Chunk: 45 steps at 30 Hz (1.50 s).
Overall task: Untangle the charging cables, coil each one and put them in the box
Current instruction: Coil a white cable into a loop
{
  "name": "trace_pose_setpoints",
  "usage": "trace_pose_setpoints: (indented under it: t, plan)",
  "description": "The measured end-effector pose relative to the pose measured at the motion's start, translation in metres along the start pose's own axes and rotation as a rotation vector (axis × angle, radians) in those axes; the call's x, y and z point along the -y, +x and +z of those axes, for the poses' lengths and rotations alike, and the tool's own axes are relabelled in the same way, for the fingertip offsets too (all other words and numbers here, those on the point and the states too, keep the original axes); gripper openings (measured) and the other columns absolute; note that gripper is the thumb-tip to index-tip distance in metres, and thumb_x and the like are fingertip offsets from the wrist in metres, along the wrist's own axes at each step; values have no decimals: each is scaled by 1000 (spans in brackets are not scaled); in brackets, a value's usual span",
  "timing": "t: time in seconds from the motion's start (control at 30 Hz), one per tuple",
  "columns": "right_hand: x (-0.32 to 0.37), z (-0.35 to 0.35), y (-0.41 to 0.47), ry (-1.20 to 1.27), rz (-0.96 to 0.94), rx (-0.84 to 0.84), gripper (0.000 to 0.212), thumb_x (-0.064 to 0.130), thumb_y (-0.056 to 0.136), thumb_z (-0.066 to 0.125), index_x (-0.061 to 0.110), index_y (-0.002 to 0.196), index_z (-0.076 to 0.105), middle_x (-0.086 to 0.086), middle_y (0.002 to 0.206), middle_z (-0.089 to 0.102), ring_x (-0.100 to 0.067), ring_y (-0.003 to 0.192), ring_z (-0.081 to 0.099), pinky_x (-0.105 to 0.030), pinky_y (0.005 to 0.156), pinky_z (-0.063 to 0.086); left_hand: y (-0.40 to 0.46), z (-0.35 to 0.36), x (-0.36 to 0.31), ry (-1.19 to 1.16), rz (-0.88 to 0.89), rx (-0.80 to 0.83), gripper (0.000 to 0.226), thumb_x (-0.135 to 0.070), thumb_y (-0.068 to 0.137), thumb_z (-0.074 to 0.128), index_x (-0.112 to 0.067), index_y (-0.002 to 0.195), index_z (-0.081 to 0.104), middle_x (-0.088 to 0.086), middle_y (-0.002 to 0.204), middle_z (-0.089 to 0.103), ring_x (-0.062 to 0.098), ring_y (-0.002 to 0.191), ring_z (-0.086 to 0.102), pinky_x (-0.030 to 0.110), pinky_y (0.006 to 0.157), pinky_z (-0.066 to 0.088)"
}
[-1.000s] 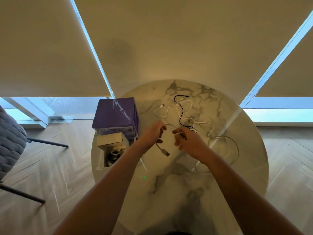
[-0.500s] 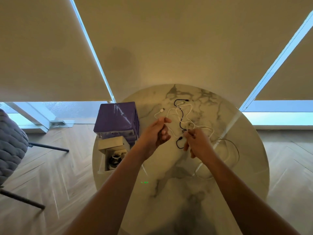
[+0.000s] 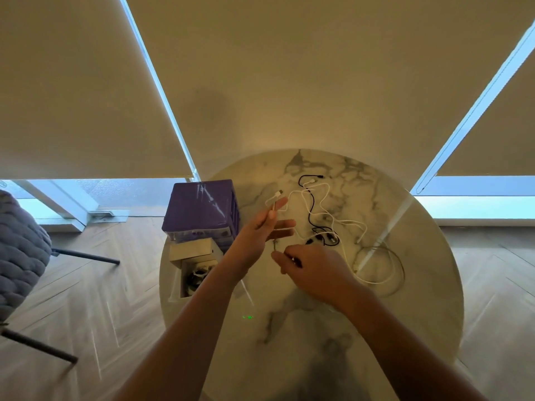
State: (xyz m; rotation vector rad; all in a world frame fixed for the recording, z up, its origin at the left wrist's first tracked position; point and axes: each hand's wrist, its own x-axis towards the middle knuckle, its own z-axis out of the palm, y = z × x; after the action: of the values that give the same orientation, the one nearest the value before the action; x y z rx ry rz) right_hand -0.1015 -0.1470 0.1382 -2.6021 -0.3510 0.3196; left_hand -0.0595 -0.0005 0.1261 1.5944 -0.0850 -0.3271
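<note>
A tangle of charging cables lies on the far half of the round marble table point(image 3: 333, 328): a black cable point(image 3: 310, 204), a white cable point(image 3: 328, 217) and a pale looped cable point(image 3: 390, 267) at the right. My left hand point(image 3: 262, 230) is raised with fingers stretched out; its thumb pinches a white cable near its USB plug point(image 3: 278, 193). My right hand point(image 3: 314, 270) is curled just below it and grips a thin cable piece point(image 3: 274, 245) that runs up between both hands. The small open white box point(image 3: 185, 285) at the table's left edge holds a coiled cable.
A purple box point(image 3: 199, 209) stands behind the white box, with a white lid point(image 3: 194, 250) between them. A grey padded chair point(image 3: 20, 250) is at the far left on the wood floor. Blinds cover the windows beyond the table.
My left hand has spread its fingers and lifted the white cable end. My right hand has drawn back toward me and to the left, away from the tangle.
</note>
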Motion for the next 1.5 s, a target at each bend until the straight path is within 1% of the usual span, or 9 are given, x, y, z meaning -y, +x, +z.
trace_pose_setpoints:
  t: [0.13,0.33,0.47,0.73,0.83,1.0,1.17,1.37,1.5]
  plan:
    - [-3,-20,-3,59,45,-147,24,44,89,50,29,71,56,7,66,60,-12,63,55,-28,62,42,-3,-7,4,49,-30,-11,34,-24,105,28,-26,117,59,7,105,71,13,95,69,21,82,49]
    - [-10,-26,10,356,74,-196,2,36,90,55,35,90,53,10,64,55,-8,58,52,-31,58,44,-7,-4,-5,115,-82,124,34,-10,103,27,-1,111,59,10,83,67,8,72,66,10,70,49]
    - [-12,-22,16,411,56,-254,11,42,88,61,37,90,51,13,71,61,-4,64,56,-30,59,47,-5,1,-7,106,-105,87,35,-9,100,28,-8,87,62,6,63,58,9,53,54,19,55,41]
    - [-18,-25,28,554,6,-394,7,30,82,73,31,87,69,12,88,60,4,76,53,-14,66,39,-8,6,-15,-262,-180,48,36,-18,97,33,-16,63,44,-1,55,24,13,48,28,27,59,46]
    - [-23,-21,31,652,-31,-378,15,26,90,65,32,101,73,10,96,68,1,86,59,-13,72,40,-7,2,-16,-514,-238,85,34,-19,96,34,-18,63,38,-3,58,17,10,45,21,25,54,41]
    - [-26,-8,27,730,-5,-311,28,26,99,50,47,112,63,5,69,60,-4,61,51,-22,61,44,-9,-5,-15,-871,-242,166,23,-15,91,36,-11,76,54,-4,63,21,5,45,24,19,49,39]
    - [-25,-13,31,790,101,-466,19,28,96,55,34,105,70,11,90,71,-11,85,65,-34,77,52,-9,-4,-10,-776,-257,151,28,-19,98,40,-7,95,65,-3,65,32,6,51,34,19,51,44]
    - [-24,-19,32,754,129,-582,17,26,95,57,32,104,70,21,87,70,4,82,62,-15,75,47,-7,0,-18,-562,-207,215,34,-21,103,31,-3,107,60,-4,54,34,8,46,31,31,77,53]
    - [-29,-14,34,740,151,-525,15,31,94,57,36,98,70,16,84,70,-3,79,64,-26,75,49,-5,-2,-18,-675,-186,255,33,-23,99,35,-3,110,60,-4,56,30,6,44,25,32,74,54]
